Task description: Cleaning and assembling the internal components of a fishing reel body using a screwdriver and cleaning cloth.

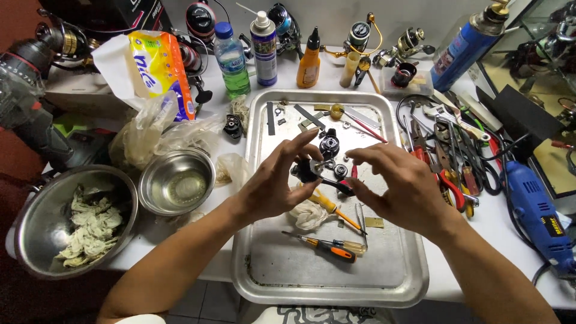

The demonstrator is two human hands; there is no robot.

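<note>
Black reel part [307, 171] pinched in L hand [273, 183]; R hand [399, 183] fingers spread, over metal tray [396, 282].

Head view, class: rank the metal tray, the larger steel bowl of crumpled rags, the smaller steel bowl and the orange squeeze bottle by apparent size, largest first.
1. metal tray
2. larger steel bowl
3. smaller steel bowl
4. orange squeeze bottle, though it stands farther from the camera, so this place is less sure.

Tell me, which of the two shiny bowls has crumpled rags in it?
The bigger steel bowl, at the table's left edge, holds the crumpled rags. The smaller steel bowl beside it holds only a little clear liquid.
</note>
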